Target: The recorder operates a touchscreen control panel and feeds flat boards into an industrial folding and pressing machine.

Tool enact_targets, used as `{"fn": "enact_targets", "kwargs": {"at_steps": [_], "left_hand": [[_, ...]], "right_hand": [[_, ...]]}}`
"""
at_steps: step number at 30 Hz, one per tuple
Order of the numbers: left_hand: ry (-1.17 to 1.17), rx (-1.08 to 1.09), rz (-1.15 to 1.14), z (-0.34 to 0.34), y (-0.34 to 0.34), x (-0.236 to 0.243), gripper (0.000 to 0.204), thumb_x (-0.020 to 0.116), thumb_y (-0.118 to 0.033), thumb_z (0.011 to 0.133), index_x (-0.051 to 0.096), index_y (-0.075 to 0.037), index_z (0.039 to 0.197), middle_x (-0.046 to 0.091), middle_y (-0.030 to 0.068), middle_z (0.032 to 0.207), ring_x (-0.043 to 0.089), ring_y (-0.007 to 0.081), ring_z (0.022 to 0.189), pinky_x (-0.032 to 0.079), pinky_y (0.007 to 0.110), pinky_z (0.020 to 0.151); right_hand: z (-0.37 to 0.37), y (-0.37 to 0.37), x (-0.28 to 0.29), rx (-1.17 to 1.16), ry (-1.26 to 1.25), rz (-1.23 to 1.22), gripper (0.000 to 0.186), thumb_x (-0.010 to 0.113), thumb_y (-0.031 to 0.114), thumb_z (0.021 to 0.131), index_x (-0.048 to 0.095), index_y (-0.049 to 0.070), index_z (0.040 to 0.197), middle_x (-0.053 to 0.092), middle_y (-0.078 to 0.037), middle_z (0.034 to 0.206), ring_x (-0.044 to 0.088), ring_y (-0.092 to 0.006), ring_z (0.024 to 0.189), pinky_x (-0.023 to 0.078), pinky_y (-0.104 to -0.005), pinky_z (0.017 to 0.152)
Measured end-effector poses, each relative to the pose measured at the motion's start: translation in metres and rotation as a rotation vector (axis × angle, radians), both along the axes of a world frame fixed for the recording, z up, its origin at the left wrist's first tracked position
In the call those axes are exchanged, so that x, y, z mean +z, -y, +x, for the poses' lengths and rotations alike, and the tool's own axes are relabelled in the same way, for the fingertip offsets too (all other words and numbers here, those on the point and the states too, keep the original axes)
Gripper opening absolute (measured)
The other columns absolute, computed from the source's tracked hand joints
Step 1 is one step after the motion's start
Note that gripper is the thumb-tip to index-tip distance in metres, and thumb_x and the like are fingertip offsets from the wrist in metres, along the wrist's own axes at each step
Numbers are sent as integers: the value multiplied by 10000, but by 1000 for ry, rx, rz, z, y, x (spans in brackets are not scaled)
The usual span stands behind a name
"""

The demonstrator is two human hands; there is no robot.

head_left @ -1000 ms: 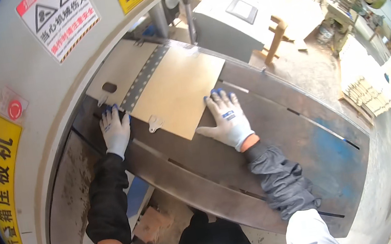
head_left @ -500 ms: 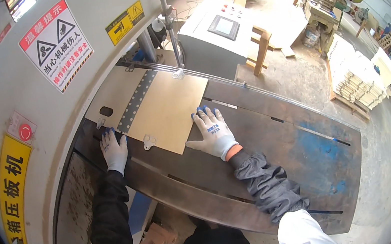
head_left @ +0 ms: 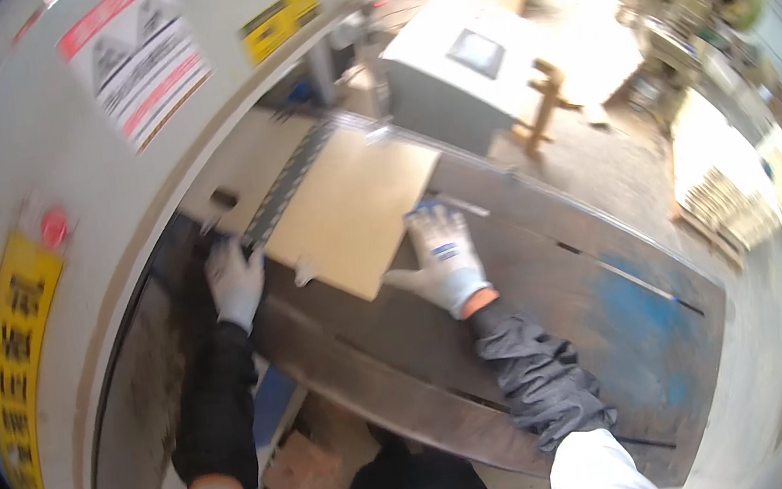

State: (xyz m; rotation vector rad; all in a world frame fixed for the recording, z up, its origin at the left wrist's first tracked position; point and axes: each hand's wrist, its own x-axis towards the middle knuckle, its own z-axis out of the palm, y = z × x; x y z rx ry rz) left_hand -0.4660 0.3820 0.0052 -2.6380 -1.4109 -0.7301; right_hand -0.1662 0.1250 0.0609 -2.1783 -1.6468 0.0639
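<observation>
We press our gloved left hand (head_left: 235,280) flat at the sheet's (head_left: 352,208) near-left edge and our right hand (head_left: 441,257) spread flat on its right corner, on the machine table (head_left: 564,320).

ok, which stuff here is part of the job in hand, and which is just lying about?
In use:
- tan sheet on the steel machine table
- left hand at the sheet's left edge, by the ruled guide strip
- right hand at its right corner

Lying about:
- grey control cabinet
- wooden stand
- stacked pale parts
</observation>
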Motion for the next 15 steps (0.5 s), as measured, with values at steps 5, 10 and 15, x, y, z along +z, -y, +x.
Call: {"fn": "enact_targets", "kwargs": {"at_steps": [5,10,15], "left_hand": [[-14,37,73,12,5,7,566,620,-452,1002,592,-16,1362,614,276,1393,546,447,1336,366,593,1163],[-107,135,-134,1,12,10,689,530,-507,1047,484,-10,1522,488,270,1572,393,437,1499,231,558,1264],[-105,144,-143,3,4,11,692,528,-518,1050,485,-16,1526,488,266,1575,390,437,1502,226,558,1267]], "right_hand": [[2,4,-17,-25,71,42,1057,770,649,823,445,-47,1549,417,-265,1634,321,-410,1561,162,-564,1293],[-5,-4,-14,0,82,24,1035,765,634,837,445,-40,1555,421,-265,1633,324,-393,1564,143,-558,1300],[-4,-7,-18,21,124,54,992,750,630,854,475,-39,1532,449,-254,1617,346,-397,1552,143,-555,1298]]}}
